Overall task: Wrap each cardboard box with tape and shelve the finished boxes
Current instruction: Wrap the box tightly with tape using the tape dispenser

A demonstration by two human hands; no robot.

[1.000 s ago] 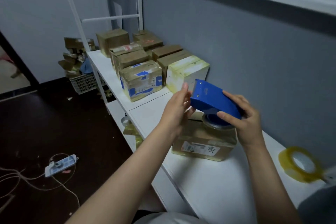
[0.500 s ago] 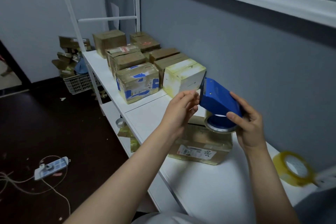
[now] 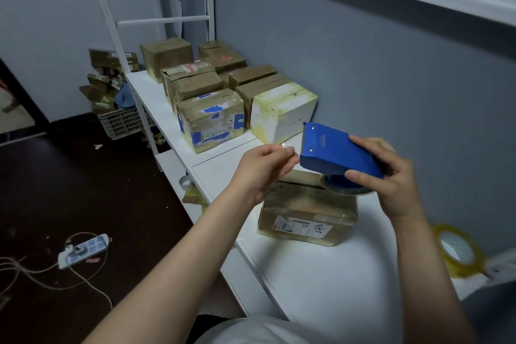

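As R hand grips dispenser, box sits just below

- Bare shelf top lies between the cardboard box and the stacked boxes to its left.
- More bare shelf lies in front of the box.
- The wall stands close behind.
- A yellow tape roll sits to the right, seemingly near the wall.

Brown labelled cardboard box lies on the white shelf, blue tape dispenser above it.
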